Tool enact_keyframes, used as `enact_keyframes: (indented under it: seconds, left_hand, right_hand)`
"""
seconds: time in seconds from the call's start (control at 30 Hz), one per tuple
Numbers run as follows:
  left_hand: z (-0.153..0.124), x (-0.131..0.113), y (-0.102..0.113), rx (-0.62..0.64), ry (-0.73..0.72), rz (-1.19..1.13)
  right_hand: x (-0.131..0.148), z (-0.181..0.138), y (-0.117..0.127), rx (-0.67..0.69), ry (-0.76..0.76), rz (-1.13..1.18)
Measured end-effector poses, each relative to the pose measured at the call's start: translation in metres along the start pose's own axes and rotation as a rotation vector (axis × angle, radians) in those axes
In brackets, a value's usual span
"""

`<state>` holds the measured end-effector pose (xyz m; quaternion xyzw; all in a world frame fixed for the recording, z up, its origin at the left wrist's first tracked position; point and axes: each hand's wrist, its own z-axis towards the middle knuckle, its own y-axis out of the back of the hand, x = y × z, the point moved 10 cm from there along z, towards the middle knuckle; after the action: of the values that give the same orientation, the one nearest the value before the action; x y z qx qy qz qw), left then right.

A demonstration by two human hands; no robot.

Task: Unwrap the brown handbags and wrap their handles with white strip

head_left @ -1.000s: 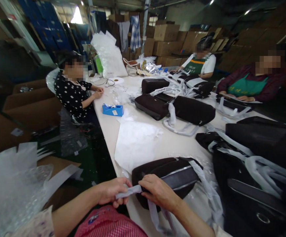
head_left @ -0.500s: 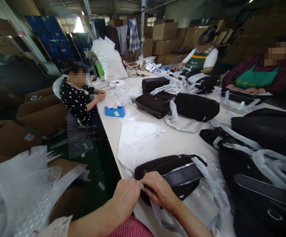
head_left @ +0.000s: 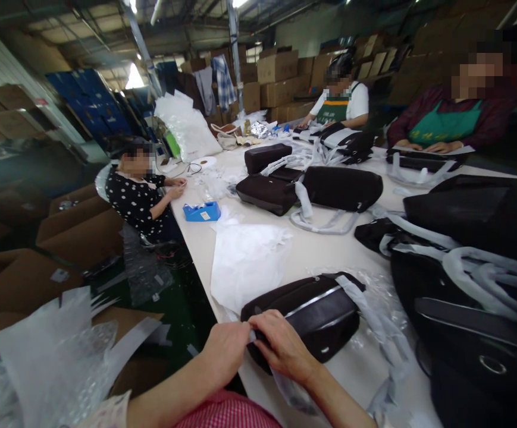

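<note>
A black handbag (head_left: 318,321) with a dark glossy band and a silver-edged trim lies on its side at the table's near edge. Its handle (head_left: 369,312) is wrapped in whitish film and trails to the right. At the bag's near left end my left hand (head_left: 228,352) and my right hand (head_left: 280,345) meet, fingers pinched together. A small whitish strip (head_left: 252,335) shows between them; the rest of it is hidden by the fingers. More translucent wrap (head_left: 291,389) hangs below my right wrist.
White sheets (head_left: 244,261) and a blue tape dispenser (head_left: 201,211) lie on the table (head_left: 325,248). Several black bags (head_left: 467,309) crowd the right. Three people work around the table. Cardboard boxes (head_left: 80,223) and bubble wrap (head_left: 57,356) stand at the left.
The view has tilted and turned slightly to the right. Both hands stay pinched at the same end of the handbag, with little visible movement against it.
</note>
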<state>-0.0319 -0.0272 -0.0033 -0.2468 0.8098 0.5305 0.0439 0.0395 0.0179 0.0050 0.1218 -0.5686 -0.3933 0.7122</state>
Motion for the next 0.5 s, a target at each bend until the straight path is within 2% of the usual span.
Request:
enact_keyframes:
  seconds: [0.17, 0.3, 0.4, 0.5]
  left_hand:
    - [0.002, 0.002, 0.0, 0.004, 0.016, -0.051]
    - [0.006, 0.002, 0.0, 0.068, -0.006, -0.193]
    - [0.008, -0.001, 0.002, 0.144, -0.036, -0.315]
    - [0.008, 0.0, -0.001, 0.197, -0.027, -0.292]
  right_hand:
    - [-0.01, -0.004, 0.012, 0.092, -0.162, -0.134]
    - [-0.003, -0.003, 0.012, 0.158, -0.107, -0.16]
    - [0.0, 0.002, 0.009, 0.139, -0.058, -0.17]
    - [0.001, 0.004, 0.004, 0.103, -0.001, -0.137]
